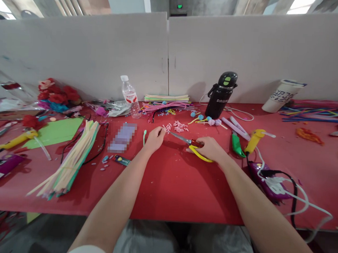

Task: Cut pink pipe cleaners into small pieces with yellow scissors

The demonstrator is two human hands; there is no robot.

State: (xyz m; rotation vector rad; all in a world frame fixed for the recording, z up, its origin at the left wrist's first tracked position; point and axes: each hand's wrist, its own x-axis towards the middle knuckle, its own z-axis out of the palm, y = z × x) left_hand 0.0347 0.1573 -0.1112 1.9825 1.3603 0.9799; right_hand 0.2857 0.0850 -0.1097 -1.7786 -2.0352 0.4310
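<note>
My right hand point(208, 147) is closed round the handles of a pair of scissors point(182, 138), with one yellow handle loop showing below the fingers. The blades point left toward my left hand point(156, 138). That hand is closed in a pinch; what its fingertips hold is too small to make out. Just beyond the fingertips lies a small heap of short pink pieces point(180, 126) on the red tabletop point(166, 193). A green-tipped stem point(144, 137) rests left of my left hand.
At left lie a bundle of pipe cleaners point(72, 159) and a yellow glue gun point(17, 140). Behind stand a plastic bottle point(131, 97) and a black flask point(221, 95). Another yellow glue gun point(254, 141) and a purple power strip point(270, 183) with cables are at right.
</note>
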